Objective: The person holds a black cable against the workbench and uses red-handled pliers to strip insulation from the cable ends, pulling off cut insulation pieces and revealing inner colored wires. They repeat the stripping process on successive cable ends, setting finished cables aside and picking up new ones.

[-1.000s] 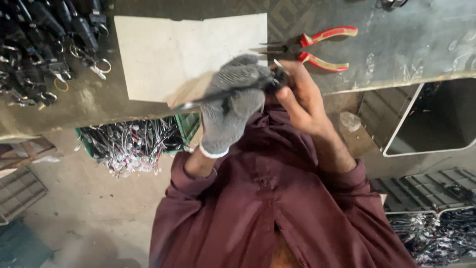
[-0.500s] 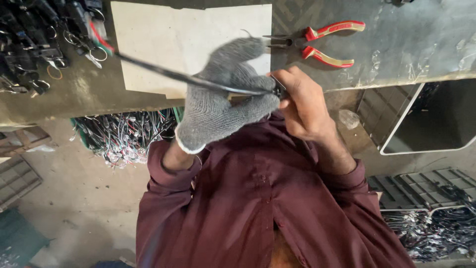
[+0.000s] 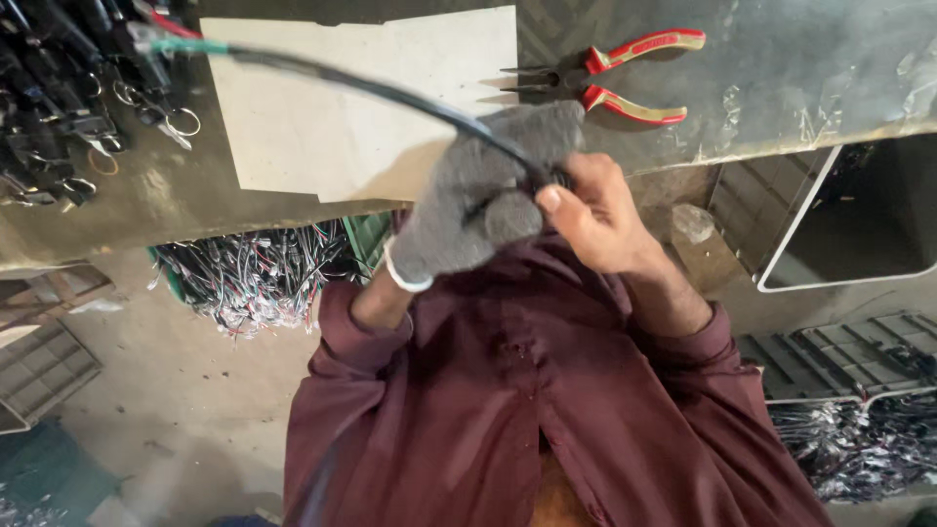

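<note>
The left hand [image 3: 478,200], in a grey knitted glove, is closed around a thin black sheathed cable [image 3: 390,95]. The bare right hand [image 3: 595,215] pinches the same cable just beside that grip. From the grip the cable arcs up and left over a pale cardboard sheet [image 3: 322,127]. Red-handled pliers [image 3: 615,78] lie just above the hands.

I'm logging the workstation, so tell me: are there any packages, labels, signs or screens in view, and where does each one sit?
No packages, labels, signs or screens show.
Nearest to one: a blank pale card sheet, flat on the bench top, roughly rectangular, unmarked.
Green crate below the bench edge, holding loose wires, no label visible.
</note>
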`<state>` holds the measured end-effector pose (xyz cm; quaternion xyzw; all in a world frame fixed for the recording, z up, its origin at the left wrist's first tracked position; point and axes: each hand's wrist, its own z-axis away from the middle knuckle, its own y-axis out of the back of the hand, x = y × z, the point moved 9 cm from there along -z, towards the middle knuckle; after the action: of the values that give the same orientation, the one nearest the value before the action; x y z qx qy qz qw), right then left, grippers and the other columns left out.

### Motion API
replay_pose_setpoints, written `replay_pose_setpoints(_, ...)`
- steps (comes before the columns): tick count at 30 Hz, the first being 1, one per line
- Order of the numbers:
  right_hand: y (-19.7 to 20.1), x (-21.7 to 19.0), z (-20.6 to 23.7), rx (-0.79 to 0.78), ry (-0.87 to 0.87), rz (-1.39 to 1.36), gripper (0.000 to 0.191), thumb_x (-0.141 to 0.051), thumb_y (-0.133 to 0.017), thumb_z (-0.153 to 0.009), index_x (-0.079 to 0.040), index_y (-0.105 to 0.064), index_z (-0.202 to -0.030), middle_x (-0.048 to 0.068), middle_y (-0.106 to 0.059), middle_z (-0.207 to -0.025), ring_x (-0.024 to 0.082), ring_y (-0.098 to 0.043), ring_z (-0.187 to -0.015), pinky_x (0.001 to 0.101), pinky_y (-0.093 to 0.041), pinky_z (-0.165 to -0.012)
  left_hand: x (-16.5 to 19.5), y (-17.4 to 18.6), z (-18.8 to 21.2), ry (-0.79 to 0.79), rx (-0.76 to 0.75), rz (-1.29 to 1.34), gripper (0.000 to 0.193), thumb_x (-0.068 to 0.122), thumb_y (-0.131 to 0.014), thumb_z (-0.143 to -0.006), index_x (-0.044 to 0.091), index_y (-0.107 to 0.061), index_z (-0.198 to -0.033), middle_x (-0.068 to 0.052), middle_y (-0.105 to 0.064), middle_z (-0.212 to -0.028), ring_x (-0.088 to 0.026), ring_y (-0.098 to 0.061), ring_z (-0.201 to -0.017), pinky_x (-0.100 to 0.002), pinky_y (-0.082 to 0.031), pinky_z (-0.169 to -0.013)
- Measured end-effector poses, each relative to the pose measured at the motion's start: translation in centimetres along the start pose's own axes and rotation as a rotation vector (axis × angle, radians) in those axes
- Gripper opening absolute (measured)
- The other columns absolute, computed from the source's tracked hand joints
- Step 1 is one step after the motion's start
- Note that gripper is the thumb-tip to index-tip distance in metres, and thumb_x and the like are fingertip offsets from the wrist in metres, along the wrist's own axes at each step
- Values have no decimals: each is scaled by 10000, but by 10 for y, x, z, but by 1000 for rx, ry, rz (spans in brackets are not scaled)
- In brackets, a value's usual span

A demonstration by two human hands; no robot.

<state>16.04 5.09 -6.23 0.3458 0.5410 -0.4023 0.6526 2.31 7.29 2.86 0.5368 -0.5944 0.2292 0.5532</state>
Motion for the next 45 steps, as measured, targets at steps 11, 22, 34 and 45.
replay_pose_setpoints(11,-34,9,10,-556,-39,-561,639,-265,-645,-1007,49,-426,-1519,75,-602,-1353,123,-555,-1138,296,-480,-989,-12,-3,11,302,-166,571,380,124,-835,-799,30,-727,-1151,-100,-710,-1224,-318,-565,-1234,-442,-456,-1058)
replay_pose_setpoints(22,5,6,-8,402,126,-61,805,-679,-565,-1001,23,-398,-1358,74,-448,-1223,171,-444,-1045,331,-404,-943,-59,-31,27,506,125,880,418,171,-618,-1047,51,-518,-1435,-4,-613,-1242,-35,-510,-856,-195,-473,-733)
replay_pose_setpoints(34,67,-26,-13,312,341,1471,638,-683,-630,-1033,-98,-636,-1289,92,-578,-1179,278,-551,-1129,528,-394,-1001,-38,-9,28,251,159,267,180,205,-597,-1125,74,-588,-1247,-16,-640,-1157,-89,-579,-939,-227,-511,-797)
replay_pose_setpoints(45,35,-55,-15,168,341,732,250,-241,-749,-972,-49,-602,-1037,105,-614,-902,293,-643,-833,380,-504,-710,-21,-24,32,615,238,975,451,286,-657,-1037,81,-484,-1399,-20,-680,-1097,-51,-609,-785,-180,-510,-677)
